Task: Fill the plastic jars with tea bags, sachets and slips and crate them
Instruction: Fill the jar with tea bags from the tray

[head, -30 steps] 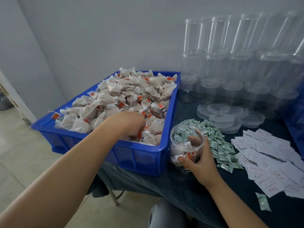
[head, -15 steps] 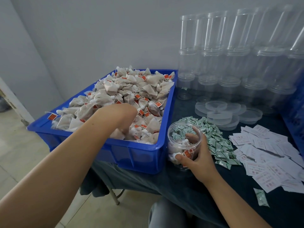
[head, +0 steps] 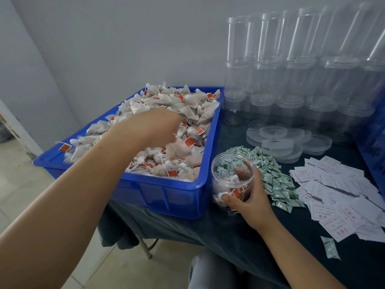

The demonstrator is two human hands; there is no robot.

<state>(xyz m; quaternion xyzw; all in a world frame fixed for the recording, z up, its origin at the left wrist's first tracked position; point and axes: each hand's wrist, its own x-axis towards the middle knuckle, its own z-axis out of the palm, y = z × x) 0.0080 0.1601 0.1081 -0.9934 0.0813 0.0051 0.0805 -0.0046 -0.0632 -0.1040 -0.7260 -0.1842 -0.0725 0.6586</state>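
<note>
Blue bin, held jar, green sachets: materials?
Blue bin: looks like moulded rigid plastic, glossy, with ribbed walls. Jar gripped by the right hand: clear hard plastic; its contents show through. Green sachets: probably printed film or paper; slight sheen, crimped ends; can't tell which.

A person seen from their own viewpoint, with only arms and lap showing. Both forearms are bare along their whole visible length, the left forearm (head: pixel 68 205) looming large and broad near the camera, the right forearm (head: pixel 295 253) looking slimmer. The left hand (head: pixel 154 128) shows its smooth back and knuckles. The right hand (head: pixel 250 197) shows a thumb with a short, plain, trimmed nail. At the bottom edge, a rounded knee in a grey-blue trouser leg (head: pixel 210 272) of soft, matte fabric
</note>
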